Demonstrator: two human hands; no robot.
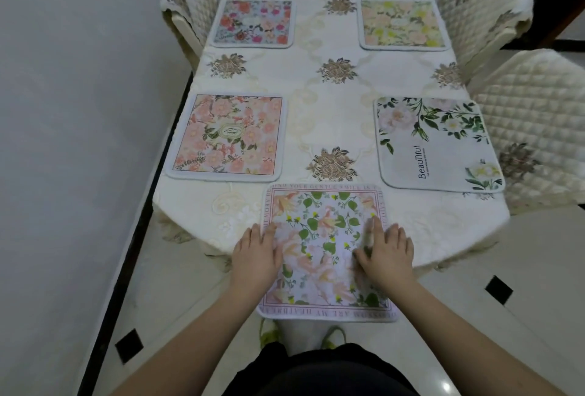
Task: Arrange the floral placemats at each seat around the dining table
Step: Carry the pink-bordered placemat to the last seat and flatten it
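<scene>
Left hand (pixel 258 253) and right hand (pixel 387 253) lie palm-down on the near placemat (pixel 326 237), fingers straight, together, pressing flat, grasping nothing. Mat overhangs the table (pixel 332 101) near edge. 4 other placemats lie along the sides, 2 per side.

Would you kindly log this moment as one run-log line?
step: positioning fifth mat | left hand: flat on near mat | right hand: flat on it | mat overhangs table edge | four mats placed
</scene>
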